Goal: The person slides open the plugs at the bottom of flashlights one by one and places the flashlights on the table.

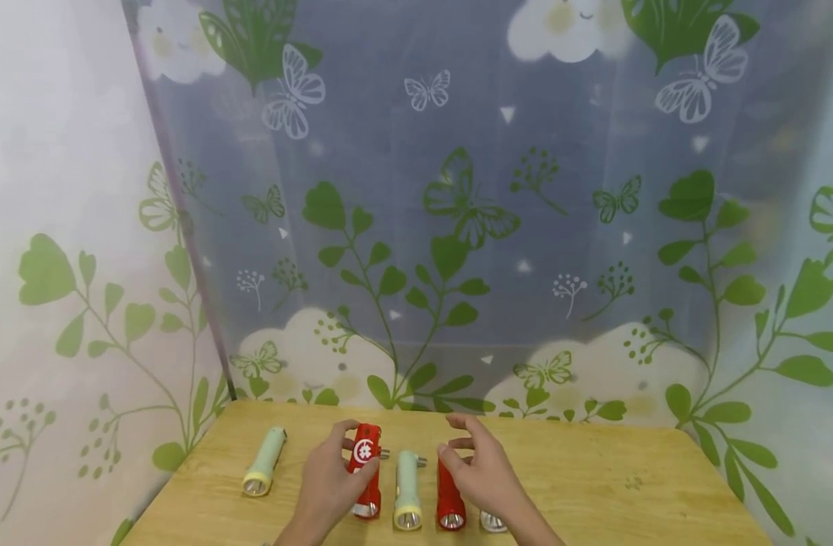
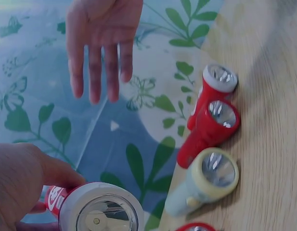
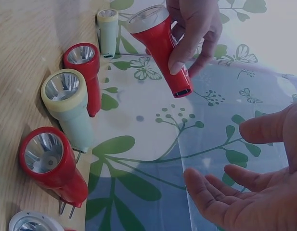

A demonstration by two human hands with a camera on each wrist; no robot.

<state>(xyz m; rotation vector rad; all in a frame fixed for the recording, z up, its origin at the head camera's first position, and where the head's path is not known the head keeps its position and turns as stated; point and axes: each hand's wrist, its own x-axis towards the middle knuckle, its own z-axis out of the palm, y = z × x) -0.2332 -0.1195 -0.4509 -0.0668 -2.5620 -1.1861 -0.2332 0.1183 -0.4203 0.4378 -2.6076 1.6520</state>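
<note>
My left hand (image 1: 328,479) had the white-rimmed red torch (image 3: 160,50) pinched between thumb and fingers, clear of the table (image 1: 594,478). Right hand (image 1: 483,466) held nothing — thumb and fingers apart. Below the left grip lay a plain red one (image 3: 83,72); well off to its left, a green one (image 1: 265,461). Between the hands, another green torch (image 1: 408,489); below the right, a second red one (image 1: 451,497) and a second white-rimmed one (image 1: 493,522). My read: five were down, sixth not yet — setting it down looked outstanding.
</note>
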